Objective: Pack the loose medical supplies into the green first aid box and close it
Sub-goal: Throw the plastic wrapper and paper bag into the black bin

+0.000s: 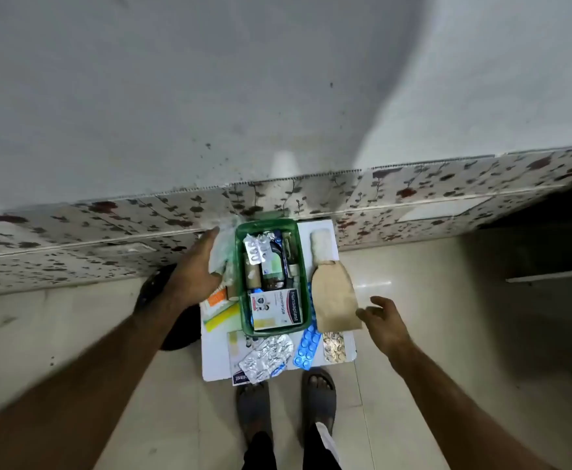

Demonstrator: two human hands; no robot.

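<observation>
Pale floor tiles (413,334) meet a floral-patterned skirting (74,232) below a grey wall; a white board (216,364) lies on the floor against that skirting. On the board sits the green first aid box (306,300), open, its near half filled by a white Hansaplast carton (276,310). Behind the carton lie a foil strip (255,247), a dark bottle (273,271) and further small items too crowded to identify.

Just right of the box a brown paper packet (333,296) lies flat, with a white gauze roll (321,244) beyond it. Near the board's front edge are a crumpled silver blister sheet (267,356), a blue blister strip (306,349) and a gold blister strip (334,346). Left of the box, an orange-and-yellow packet (221,308) lies partly under the hand.

The left hand (194,269) is closed around a clear plastic piece (221,249) just beside the box's left wall; whether this is the lid cannot be told. The right hand (384,320) hovers by the paper packet's near corner, fingers spread and empty. Two sandalled feet (288,405) stand at the board's front edge.
</observation>
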